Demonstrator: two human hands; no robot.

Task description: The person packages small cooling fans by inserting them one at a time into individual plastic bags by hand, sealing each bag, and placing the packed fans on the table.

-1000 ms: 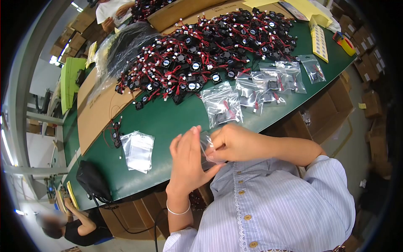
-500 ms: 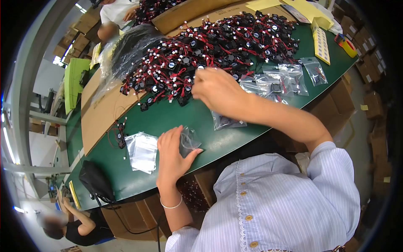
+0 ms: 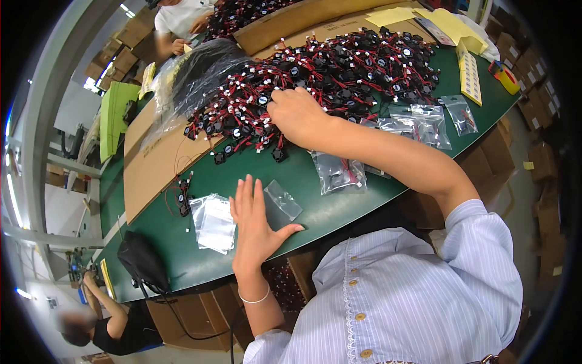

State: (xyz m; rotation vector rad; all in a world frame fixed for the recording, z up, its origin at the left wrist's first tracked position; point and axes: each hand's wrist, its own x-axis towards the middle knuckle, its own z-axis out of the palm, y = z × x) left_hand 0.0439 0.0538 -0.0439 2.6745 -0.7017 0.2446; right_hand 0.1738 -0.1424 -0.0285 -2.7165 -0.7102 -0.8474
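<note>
Green bench [image 3: 333, 212]: runs slantwise, near edge along the person's front.
Heap: small black fans [image 3: 364, 67] with red-and-black leads and white plugs, massed toward the bench's far edge.
Right hand [image 3: 298, 115]: reaches to the heap's near side, fingers bent; fingertips hidden, cannot tell whether they pinch a fan.
Left hand [image 3: 254, 233]: above the near edge, fingers straight, thumb spread well away from them, clamped on nothing.
Single bag: clear bag [image 3: 282, 201] near the near edge, between left forefinger and thumb; cannot tell if they touch it.
Bag stack: flat clear bags [image 3: 215, 227] overlapping, just left of the left hand.
Filled bags: one clear packet [image 3: 339, 173] under the right forearm, red wire inside; more packets [image 3: 433, 124] along the near edge toward the right end.
Strays: dark wired parts [image 3: 183, 197] beside the bag stack, near the cardboard sheet [image 3: 151, 164].
Left end: black pouch [image 3: 142, 261] by the near corner.
Right end: yellow tape dispenser [image 3: 506, 79], near the corner.
Far edge: a person in a white top [image 3: 179, 21].
</note>
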